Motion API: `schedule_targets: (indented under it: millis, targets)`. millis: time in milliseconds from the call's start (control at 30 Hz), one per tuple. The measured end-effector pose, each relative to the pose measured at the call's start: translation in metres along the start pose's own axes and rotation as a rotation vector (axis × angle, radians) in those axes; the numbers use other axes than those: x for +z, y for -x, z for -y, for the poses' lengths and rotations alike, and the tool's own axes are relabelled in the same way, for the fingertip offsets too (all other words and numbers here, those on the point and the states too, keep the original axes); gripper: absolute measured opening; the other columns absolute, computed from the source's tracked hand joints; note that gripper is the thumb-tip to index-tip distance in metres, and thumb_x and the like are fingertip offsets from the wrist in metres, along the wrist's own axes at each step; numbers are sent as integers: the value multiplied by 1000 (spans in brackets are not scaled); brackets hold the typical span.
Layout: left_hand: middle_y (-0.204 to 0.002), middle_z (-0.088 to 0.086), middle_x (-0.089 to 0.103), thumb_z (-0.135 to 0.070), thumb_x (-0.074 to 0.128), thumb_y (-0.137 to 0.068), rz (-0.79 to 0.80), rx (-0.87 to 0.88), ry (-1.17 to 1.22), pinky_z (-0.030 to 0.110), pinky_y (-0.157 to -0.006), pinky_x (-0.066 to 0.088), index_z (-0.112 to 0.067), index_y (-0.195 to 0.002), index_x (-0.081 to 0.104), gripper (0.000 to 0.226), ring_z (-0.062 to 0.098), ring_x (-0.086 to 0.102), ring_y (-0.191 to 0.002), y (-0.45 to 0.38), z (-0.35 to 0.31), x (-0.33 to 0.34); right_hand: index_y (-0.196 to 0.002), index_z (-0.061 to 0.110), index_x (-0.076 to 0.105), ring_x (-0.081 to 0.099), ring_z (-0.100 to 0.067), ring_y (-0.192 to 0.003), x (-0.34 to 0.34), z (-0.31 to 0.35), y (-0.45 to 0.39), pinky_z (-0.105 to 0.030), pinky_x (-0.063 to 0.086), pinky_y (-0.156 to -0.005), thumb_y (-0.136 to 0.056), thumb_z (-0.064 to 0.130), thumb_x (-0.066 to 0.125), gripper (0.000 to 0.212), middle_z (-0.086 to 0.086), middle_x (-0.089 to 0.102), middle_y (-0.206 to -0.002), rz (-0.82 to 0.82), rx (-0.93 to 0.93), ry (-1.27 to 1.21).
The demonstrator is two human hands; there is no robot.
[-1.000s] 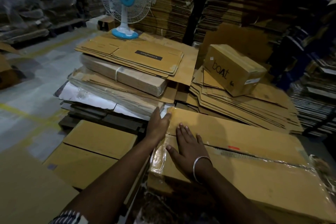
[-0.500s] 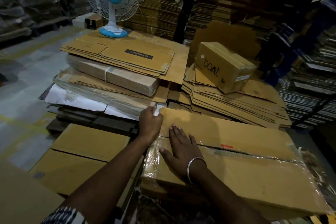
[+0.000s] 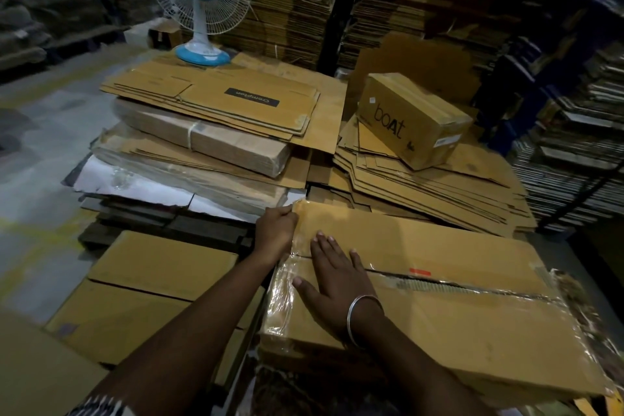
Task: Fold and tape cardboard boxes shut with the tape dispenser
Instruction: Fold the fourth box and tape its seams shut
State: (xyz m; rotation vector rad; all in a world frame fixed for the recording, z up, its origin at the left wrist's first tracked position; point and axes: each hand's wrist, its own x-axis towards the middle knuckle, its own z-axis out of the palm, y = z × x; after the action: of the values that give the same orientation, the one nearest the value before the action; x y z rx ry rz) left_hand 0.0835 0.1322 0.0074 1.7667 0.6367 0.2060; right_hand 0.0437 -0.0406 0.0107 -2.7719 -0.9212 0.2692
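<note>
grey concrete floor (image 3: 50, 152), flattened cardboard stacks (image 3: 422, 186) on it, yellow floor lines

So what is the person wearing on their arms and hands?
The right hand has a thin silver bangle round the wrist. The left hand wears nothing, no glove or ring that shows. Both forearms are bare; a black-and-white patterned sleeve peeks in low on the left arm.

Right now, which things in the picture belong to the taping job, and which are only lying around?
Part of the job:
- large box, seam taped
- clear tape at its left end
- left hand, gripping the box corner
- right hand, flat on the tape

Just lying about:
- boAt box
- fan
- flattened cartons
- No tape dispenser in view.
</note>
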Motion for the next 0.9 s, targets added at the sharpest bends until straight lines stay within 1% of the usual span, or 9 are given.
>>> schedule_targets:
  millis: [67, 133, 200, 300, 433, 633, 700, 800, 900]
  targets:
    - [-106, 3, 74, -16, 66, -87, -42, 69, -61, 29, -89, 50, -15, -114, 75, 28, 17, 65, -97, -1, -3, -5, -161, 28, -4, -17, -2, -150, 0, 0, 0, -38, -8, -122, -95, 74, 20, 84, 14, -14, -166, -6, 2, -3]
    - [-113, 3, 68, -14, 72, -83, -64, 162, -121, 35, -90, 52, -12, -121, 66, 39, 18, 63, -102, -4, -5, -10, -161, 28, -5, -17, -1, -150, 0, 0, 0, -37, -9, -121, -95, 74, 20, 84, 14, -15, -166, -8, 0, -4]
    - [-116, 3, 63, -15, 70, -80, -7, 202, -185, 38, -90, 52, -11, -125, 58, 47, 19, 58, -105, -8, -13, -13, -161, 28, -5, -18, -1, -149, -1, 0, -1, -37, -9, -121, -95, 74, 20, 84, 14, -15, -166, -8, -2, -6]
    - [-121, 5, 66, -24, 59, -74, 109, 216, -269, 38, -93, 52, -11, -128, 63, 56, 24, 61, -109, -17, -27, -14, -160, 29, -6, -18, -1, -149, -2, -1, -1, -39, -8, -123, -95, 74, 20, 84, 14, -15, -166, -4, -3, -14]
    - [-106, 1, 71, -21, 58, -82, 187, 302, -374, 34, -87, 53, -17, -113, 73, 35, 19, 65, -98, -22, -32, -13, -160, 29, -6, -18, -1, -149, -2, 0, 1, -38, -9, -123, -95, 74, 20, 83, 15, -16, -165, -10, -5, -27]
    - [-113, 10, 70, -23, 60, -90, 227, 548, -752, 34, -82, 53, -13, -119, 69, 31, 27, 65, -102, -30, -33, -20, -161, 27, -3, -17, -1, -149, -2, 0, 0, -41, -7, -124, -96, 73, 22, 83, 14, -14, -165, -14, -8, -21]
    - [-120, 14, 64, -21, 59, -91, 273, 614, -968, 32, -79, 48, -8, -125, 58, 36, 31, 62, -109, -23, -36, -14, -161, 26, -2, -16, -2, -150, -3, 0, -1, -42, -6, -124, -96, 72, 22, 84, 13, -13, -166, -9, -6, -19]
    - [-158, 20, 29, -18, 60, -92, 310, 565, -1166, 40, -107, 41, -1, -154, 19, 76, 33, 36, -143, -11, -28, 1, -161, 26, -3, -14, -4, -152, -2, 0, -1, -40, -7, -123, -95, 73, 22, 84, 12, -12, -167, -15, -1, -11]
    - [-165, 20, 11, -17, 57, -94, 299, 569, -1250, 40, -117, 30, 2, -156, 7, 82, 29, 16, -152, -8, -28, 5, -161, 25, -2, -11, -5, -153, -3, 2, -1, -40, -6, -123, -96, 72, 23, 85, 10, -10, -167, -18, -1, -9]
